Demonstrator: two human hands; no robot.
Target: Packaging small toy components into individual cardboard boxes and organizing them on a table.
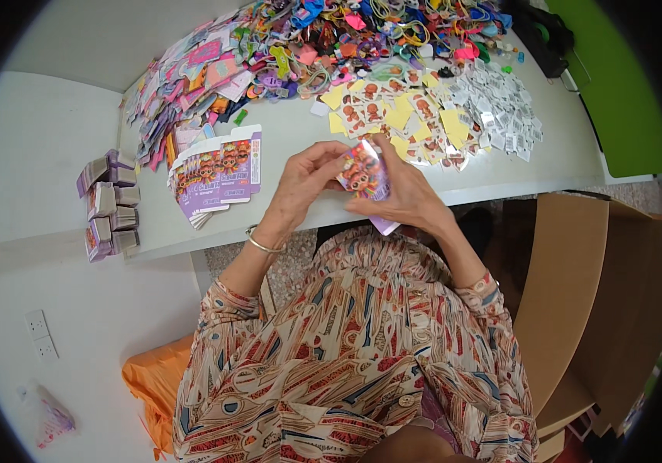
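Over the table's front edge I hold a small purple card box [365, 174] printed with a colourful cartoon figure. My right hand [414, 189] wraps round its right side, thumb below and fingers behind. On the opposite side, the fingers of my left hand [306, 176] are bent and pinch the box's left edge; their tips are partly hidden. A purple flap sticks out beneath my right hand. To the left of my hands, a fanned stack of flat purple cartons [230, 166] with the same print lies on the table. Cartoon picture cards [354, 116] and yellow slips [399, 113] lie just beyond my hands.
Small white packets [504, 108] spread at the right. Colourful trinkets and bands [369, 35] heap up along the back, with pink packets [207, 65] at left. Bundled purple-edged stacks [111, 202] stand at the table's left edge. A cardboard box [566, 285] stands below right, an orange bag [157, 382] below left.
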